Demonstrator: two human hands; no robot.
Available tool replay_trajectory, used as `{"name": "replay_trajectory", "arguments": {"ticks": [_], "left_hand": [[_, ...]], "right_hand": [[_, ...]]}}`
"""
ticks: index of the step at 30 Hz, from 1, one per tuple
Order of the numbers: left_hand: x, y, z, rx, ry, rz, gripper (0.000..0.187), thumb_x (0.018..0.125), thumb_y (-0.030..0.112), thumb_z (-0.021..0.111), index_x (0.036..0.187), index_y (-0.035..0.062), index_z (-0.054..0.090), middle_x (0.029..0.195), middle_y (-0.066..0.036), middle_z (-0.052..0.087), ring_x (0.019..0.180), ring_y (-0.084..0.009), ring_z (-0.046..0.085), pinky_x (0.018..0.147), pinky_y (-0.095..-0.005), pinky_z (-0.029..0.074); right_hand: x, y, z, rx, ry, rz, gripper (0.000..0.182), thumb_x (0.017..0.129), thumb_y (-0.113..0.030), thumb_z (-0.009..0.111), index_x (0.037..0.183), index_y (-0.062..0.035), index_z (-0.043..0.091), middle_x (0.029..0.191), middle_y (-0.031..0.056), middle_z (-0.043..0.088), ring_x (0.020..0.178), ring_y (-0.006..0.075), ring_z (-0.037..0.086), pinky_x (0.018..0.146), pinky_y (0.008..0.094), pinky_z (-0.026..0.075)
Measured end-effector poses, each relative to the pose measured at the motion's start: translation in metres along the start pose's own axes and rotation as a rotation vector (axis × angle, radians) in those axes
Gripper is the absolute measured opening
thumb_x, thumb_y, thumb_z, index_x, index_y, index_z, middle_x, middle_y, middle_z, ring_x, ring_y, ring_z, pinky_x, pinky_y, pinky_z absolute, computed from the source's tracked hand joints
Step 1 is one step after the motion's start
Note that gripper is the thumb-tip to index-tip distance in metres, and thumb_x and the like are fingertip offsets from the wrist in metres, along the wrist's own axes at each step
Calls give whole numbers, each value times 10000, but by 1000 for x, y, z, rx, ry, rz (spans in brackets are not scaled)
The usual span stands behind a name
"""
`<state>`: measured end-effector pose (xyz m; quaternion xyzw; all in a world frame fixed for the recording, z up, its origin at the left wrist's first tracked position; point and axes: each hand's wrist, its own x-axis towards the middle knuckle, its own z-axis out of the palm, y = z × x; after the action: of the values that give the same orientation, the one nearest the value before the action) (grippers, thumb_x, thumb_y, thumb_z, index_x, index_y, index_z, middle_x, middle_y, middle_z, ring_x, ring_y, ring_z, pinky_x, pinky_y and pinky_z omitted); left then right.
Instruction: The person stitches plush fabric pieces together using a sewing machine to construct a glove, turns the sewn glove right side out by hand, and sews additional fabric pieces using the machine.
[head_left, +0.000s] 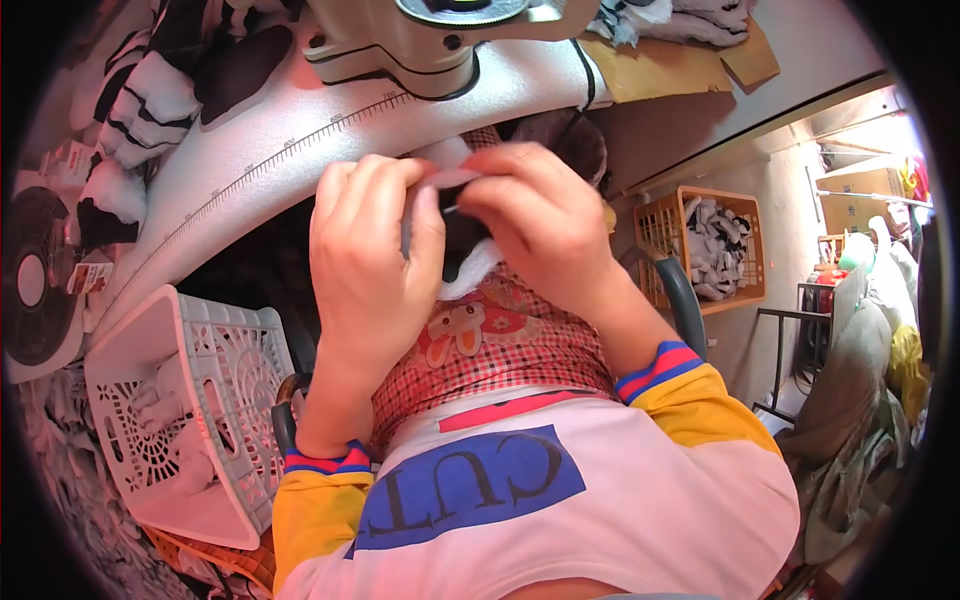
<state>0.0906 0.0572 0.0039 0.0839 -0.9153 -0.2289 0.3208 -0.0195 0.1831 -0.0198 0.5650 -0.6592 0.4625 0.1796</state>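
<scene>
Both hands are raised over my lap, just below the head of a white sewing machine. Between them is a small piece of black-and-white fabric, its pale upper edge bunched at the fingertips. My left hand is closed, thumb and fingers pinching one side of the fabric. My right hand curls in from the other side, thumb and index finger pinching the edge close to the left fingertips. The fingers partly hide the fabric, so its full shape does not show.
A ruler scale runs along the machine bed's curved edge. Black-and-white fabric pieces lie at left; cardboard lies at right. A white plastic basket stands at lower left, and an orange crate of fabric pieces at right.
</scene>
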Motion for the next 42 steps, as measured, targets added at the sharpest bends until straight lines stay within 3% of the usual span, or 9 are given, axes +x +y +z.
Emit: {"name": "replay_trajectory", "arguments": {"ticks": [6,10,15,21,23,31,34,38,42], "left_hand": [[-8,-5,-8,-216,-61,-130,374,640,-36,689,985,1,547,920,-157,546,855,-351,561,789,-384,461],[-11,-19,-4,-731,106,-456,119,896,69,660,820,-14,622,770,51,531,716,-31,454,643,-191,363],[-1,-23,-7,-873,63,-561,178,917,104,638,773,3,607,733,60,510,690,-25,431,622,-188,341],[7,-27,-2,-847,51,-492,212,899,70,656,731,-38,588,667,52,450,631,-17,359,546,-202,285],[10,-28,-1,-846,47,-486,212,899,69,656,732,-42,587,666,51,449,630,-19,360,548,-202,285],[14,-40,4,-789,12,-467,190,891,71,667,753,-44,607,647,39,430,615,-31,347,532,-215,272],[16,-41,7,-754,12,-471,189,887,72,672,758,-50,608,649,37,428,612,-34,343,525,-219,268],[18,-41,13,-763,-34,-457,174,882,72,676,781,-60,625,661,28,442,612,-37,357,525,-218,279],[16,-41,16,-853,-23,-456,153,874,76,683,819,-63,653,681,17,469,615,-43,388,535,-211,302]], "right_hand": [[24,2,-12,180,-13,215,134,734,74,691,844,11,650,809,99,651,728,191,639,661,266,503],[29,5,-15,364,-139,417,116,745,55,716,834,31,645,817,71,661,751,124,631,680,235,505],[43,7,-23,585,-197,568,104,760,16,731,810,11,639,870,88,669,786,127,631,704,239,505],[53,23,-29,425,-298,227,170,712,-49,766,788,-8,620,999,121,656,888,173,615,772,284,489],[51,21,-27,544,-223,363,210,686,-57,783,819,-11,626,1019,108,642,904,184,607,776,287,480],[46,33,-21,405,-185,219,108,727,33,723,814,4,667,863,88,638,807,167,631,695,273,500],[38,35,-27,870,56,315,191,703,85,703,859,-24,716,774,81,645,721,168,635,638,269,492],[52,30,-20,503,-277,306,199,712,56,710,891,-29,733,779,73,646,706,168,633,634,271,495],[47,31,-5,484,-252,456,274,667,60,733,930,21,671,778,70,650,699,146,633,649,271,493]]}}
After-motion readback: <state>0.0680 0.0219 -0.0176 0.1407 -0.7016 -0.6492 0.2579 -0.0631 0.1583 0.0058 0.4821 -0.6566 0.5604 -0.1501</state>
